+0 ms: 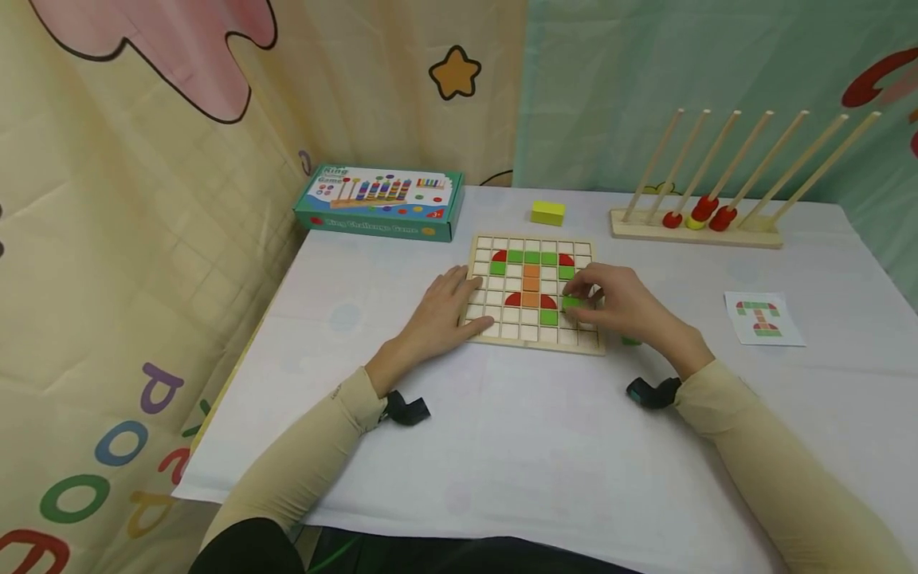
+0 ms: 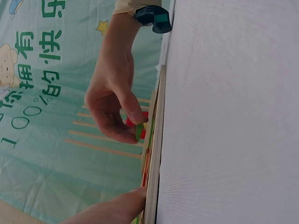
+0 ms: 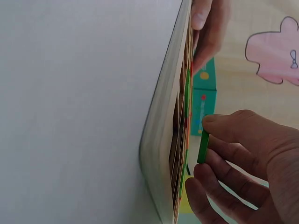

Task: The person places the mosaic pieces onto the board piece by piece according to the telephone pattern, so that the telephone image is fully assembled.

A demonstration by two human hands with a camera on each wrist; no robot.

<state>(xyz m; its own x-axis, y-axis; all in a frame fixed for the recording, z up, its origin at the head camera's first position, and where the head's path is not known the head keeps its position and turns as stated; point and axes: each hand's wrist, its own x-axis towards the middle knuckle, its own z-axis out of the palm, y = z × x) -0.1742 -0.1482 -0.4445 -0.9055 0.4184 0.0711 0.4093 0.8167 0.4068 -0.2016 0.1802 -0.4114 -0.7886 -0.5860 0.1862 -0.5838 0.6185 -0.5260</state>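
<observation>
A wooden grid board (image 1: 538, 346) lies on the white table, with green, orange and red tiles set in several of its cells. My left hand (image 1: 442, 311) rests on the board's left edge, fingers spread and thumb at the lower left. Over the board's right side, my right hand (image 1: 622, 299) pinches a green tile (image 3: 203, 145) between thumb and fingertips. In the right wrist view this tile is held just off the board, tilted on edge. Another green tile (image 1: 631, 341) is on the table beside the board, partly hidden below the right hand.
A printed card (image 1: 766, 319) with a coloured tile pattern lies to the right. Behind it stands a wooden peg rack (image 1: 760, 237) with red and yellow beads. A yellow block (image 1: 548, 213) and a green game box (image 1: 380, 226) sit at the back.
</observation>
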